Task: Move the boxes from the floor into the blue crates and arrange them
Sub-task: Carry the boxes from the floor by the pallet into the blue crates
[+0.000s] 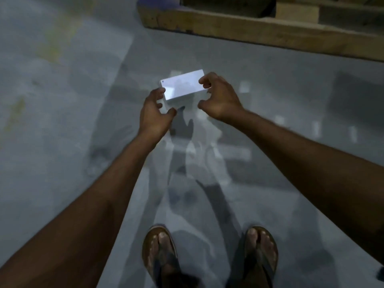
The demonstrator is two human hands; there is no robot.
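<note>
A small white box [181, 86] is held above the grey floor in the middle of the head view. My left hand [154, 112] grips its near left end with curled fingers and thumb. My right hand [218, 96] curls round its right end, fingertips on the top edge and thumb below. The box lies tilted, its long side running from lower left to upper right. No blue crate is in view.
A wooden pallet [249, 28] lies across the top right of the grey floor [62, 121]. A dark blue shape [145, 1] shows at the pallet's left end. My two feet in sandals [160, 252] stand at the bottom.
</note>
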